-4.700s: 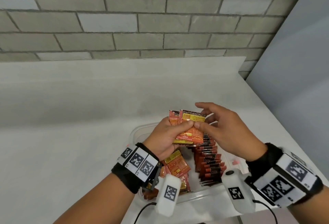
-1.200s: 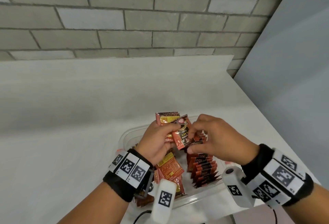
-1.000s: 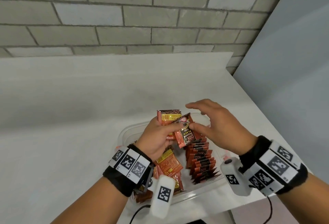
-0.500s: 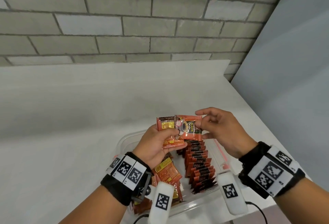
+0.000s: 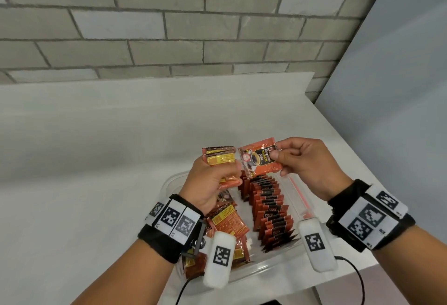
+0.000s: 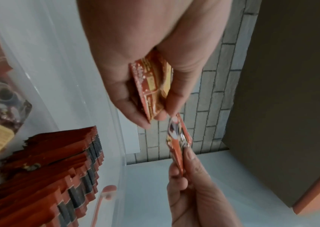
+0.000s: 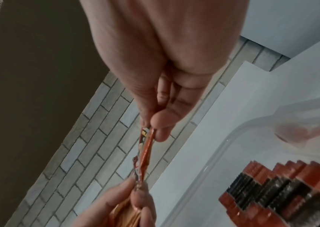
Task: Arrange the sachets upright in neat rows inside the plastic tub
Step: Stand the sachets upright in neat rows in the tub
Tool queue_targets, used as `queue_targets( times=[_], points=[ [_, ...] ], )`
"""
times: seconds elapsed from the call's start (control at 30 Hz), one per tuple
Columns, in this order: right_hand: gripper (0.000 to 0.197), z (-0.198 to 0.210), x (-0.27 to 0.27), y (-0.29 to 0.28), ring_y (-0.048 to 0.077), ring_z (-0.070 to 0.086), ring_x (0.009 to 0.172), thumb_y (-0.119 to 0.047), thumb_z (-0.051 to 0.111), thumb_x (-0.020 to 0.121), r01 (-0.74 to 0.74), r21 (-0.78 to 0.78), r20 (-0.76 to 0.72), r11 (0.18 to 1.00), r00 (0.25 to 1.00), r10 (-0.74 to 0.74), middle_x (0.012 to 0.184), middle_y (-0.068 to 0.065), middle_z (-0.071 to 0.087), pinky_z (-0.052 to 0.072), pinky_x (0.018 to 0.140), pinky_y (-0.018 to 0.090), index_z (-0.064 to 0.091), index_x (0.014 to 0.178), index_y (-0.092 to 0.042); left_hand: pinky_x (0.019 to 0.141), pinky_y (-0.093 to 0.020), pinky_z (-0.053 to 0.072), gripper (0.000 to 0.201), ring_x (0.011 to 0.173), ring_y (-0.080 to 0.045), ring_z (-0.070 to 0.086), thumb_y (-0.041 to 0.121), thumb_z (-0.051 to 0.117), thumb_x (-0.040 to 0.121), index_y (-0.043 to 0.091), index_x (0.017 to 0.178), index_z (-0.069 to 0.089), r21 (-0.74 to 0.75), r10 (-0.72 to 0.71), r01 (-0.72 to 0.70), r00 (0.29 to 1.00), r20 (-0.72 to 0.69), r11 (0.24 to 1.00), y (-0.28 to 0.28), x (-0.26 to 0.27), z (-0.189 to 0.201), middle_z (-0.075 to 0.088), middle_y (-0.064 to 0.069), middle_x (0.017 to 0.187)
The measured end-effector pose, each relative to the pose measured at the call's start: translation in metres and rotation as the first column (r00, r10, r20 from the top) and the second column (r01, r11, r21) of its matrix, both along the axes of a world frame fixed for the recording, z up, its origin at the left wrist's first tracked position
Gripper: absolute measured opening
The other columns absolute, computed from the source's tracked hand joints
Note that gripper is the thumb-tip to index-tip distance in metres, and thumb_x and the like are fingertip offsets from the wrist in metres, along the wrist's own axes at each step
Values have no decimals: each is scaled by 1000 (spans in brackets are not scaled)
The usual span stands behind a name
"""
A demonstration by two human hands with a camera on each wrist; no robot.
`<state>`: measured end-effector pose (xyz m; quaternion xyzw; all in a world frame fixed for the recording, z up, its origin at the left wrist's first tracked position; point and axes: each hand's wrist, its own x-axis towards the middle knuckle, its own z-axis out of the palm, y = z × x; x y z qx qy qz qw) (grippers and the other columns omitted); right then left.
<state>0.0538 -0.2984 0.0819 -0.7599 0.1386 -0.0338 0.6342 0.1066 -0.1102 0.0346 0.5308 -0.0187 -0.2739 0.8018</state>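
A: Right hand (image 5: 307, 166), state of grip?

B: Thumb and fingers pinched one sachet (image 5: 260, 160) by its right-hand end. It was held above the far end of the plastic tub (image 5: 169, 183), printed face toward the head camera, long axis roughly left to right and tilted up toward the right. In the right wrist view it appeared edge-on.

A: Left hand (image 5: 210, 183)?

B: Grip closed round a small stack of sachets (image 5: 221, 164), long axis near upright, yellow label panels at the top. In the head view the free end of the single sachet sat just beside the stack; the right wrist view showed that end against the left fingertips.

A: Tub contents?

B: A row of sachets (image 5: 268, 210) stood on edge along the right half, running from the near wall toward the far wall. Loose sachets (image 5: 229, 222) lay flat and overlapping in the left half. The tub rested on the white counter (image 5: 96, 159), at its near right corner.
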Motion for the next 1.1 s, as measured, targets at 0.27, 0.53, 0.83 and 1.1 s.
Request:
queue_targets(
  times=[0.27,0.53,0.83,1.1],
  points=[
    [9,-1,0,1,21,67,69,-5,66,83,-143,-74,-106,987,985,135,83,15,73,57,59,22,69,92,-7,66,-30,57,36,87,-24,71,-1,70,69,7,104,64,-78,-60,61,998,3,995,-4,-5,-1,73,-12,96],
    [5,12,-2,-7,15,66,62,-5,67,83,-164,-126,-120,978,981,150,76,12,72,57,59,21,68,84,-9,72,-35,56,35,86,-26,72,10,77,62,6,95,67,-10,14,-13,999,40,1000,-7,-3,0,74,-12,92],
    [6,12,-23,-26,14,68,66,-10,69,84,-460,-450,-361,765,878,316,74,-3,73,56,62,27,71,84,-15,67,-31,57,20,70,-16,68,12,69,67,10,86,65,-195,-6,-15,994,-109,981,10,14,-3,69,-7,80],
    [11,10,-45,-12,-5,64,75,-18,66,88,-751,-517,-568,412,661,491,77,-18,69,44,70,10,71,88,-28,70,-32,58,24,76,-18,70,15,70,66,10,89,66,-175,-38,19,993,-108,984,10,15,-4,71,-9,85]
  ],
)
